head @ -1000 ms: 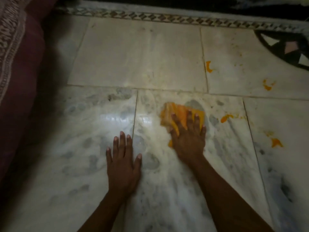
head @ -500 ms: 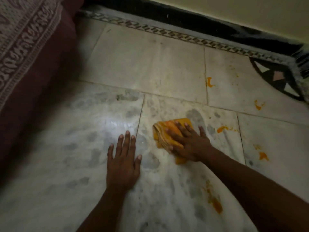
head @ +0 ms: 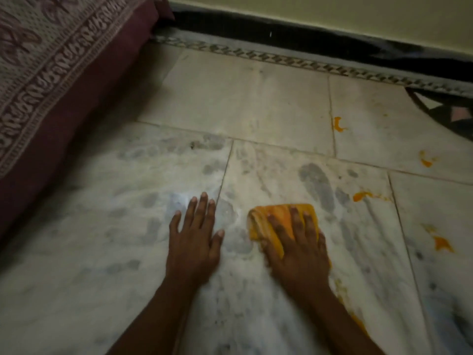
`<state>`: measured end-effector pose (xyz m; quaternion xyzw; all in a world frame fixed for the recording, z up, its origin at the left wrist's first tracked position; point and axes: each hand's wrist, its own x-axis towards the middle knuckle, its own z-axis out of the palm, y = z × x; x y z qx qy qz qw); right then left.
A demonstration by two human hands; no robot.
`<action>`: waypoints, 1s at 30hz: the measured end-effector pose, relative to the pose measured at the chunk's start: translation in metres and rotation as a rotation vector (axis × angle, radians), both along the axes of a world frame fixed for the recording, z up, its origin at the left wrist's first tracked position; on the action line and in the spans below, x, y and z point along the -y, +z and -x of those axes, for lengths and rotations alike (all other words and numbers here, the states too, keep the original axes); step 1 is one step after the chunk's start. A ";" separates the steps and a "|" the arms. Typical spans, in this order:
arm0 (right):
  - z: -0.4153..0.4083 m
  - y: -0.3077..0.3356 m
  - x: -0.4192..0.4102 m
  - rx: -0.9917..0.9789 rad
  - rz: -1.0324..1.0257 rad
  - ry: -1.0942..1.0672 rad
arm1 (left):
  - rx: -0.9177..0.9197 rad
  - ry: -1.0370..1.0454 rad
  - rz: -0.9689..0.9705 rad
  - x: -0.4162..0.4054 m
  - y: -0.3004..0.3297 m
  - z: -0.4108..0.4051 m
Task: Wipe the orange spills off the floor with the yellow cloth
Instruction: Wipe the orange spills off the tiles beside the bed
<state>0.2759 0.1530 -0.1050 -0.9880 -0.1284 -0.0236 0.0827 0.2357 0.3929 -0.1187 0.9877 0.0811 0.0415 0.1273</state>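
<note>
a maroon bed [head: 84, 98] with a patterned cover stands at far left on the marble floor [head: 243, 103]. the left hand [head: 193, 242] lies flat on the floor, fingers straight and spread, holding nothing. just beside it, the right hand [head: 298, 252] presses the yellow cloth [head: 276, 216] down with straight fingers. orange spills [head: 441, 243] dot the tiles to the right, one streak beside the right forearm.

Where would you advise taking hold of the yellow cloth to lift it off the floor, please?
Probably the bunched left edge of the yellow cloth, approached from the left. There its folds stand up from the floor and lie bare, while the right hand presses flat over the remainder.
</note>
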 end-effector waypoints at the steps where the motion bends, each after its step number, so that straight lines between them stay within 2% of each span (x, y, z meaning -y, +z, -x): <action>1: -0.013 -0.001 0.008 -0.019 0.023 -0.070 | 0.001 -0.006 0.001 -0.001 0.001 0.000; 3: -0.052 -0.003 0.002 -0.035 0.035 -0.248 | -0.014 -0.010 0.019 -0.001 -0.003 0.001; 5: -0.091 -0.003 -0.025 -0.141 -0.058 -0.376 | 0.002 -0.008 0.023 -0.001 -0.005 0.002; 7: -0.101 -0.007 -0.048 -0.224 -0.095 -0.351 | -0.015 -0.007 0.040 0.000 -0.005 -0.002; 10: -0.036 -0.001 -0.043 -0.161 -0.048 -0.051 | -0.008 -0.012 0.007 0.001 0.004 0.000; 12: 0.028 0.005 -0.010 -0.127 -0.018 0.024 | -0.058 -0.040 0.008 0.010 0.010 0.015; 15: 0.052 0.014 0.044 -0.225 0.023 -0.094 | -0.096 -0.079 -0.003 0.045 0.007 0.058; 17: 0.036 0.012 0.054 -0.197 0.052 -0.217 | -0.070 -0.072 0.010 0.061 0.002 0.081; 21: 0.007 -0.008 0.020 -0.162 -0.004 -0.375 | -0.016 -0.047 -0.047 0.062 -0.012 0.079; 25: 0.067 -0.012 0.029 -0.006 -0.021 -0.085 | -0.029 -0.052 -0.029 0.061 -0.009 0.080; 27: 0.119 -0.001 0.063 -0.073 0.016 0.039 | -0.031 -0.030 0.008 0.066 0.001 0.088; 29: 0.141 0.006 0.101 -0.202 0.059 -0.032 | -0.046 -0.001 0.018 0.076 0.004 0.102; 30: 0.138 0.007 0.116 -0.207 0.077 -0.123 | -0.048 0.005 0.020 0.083 0.004 0.110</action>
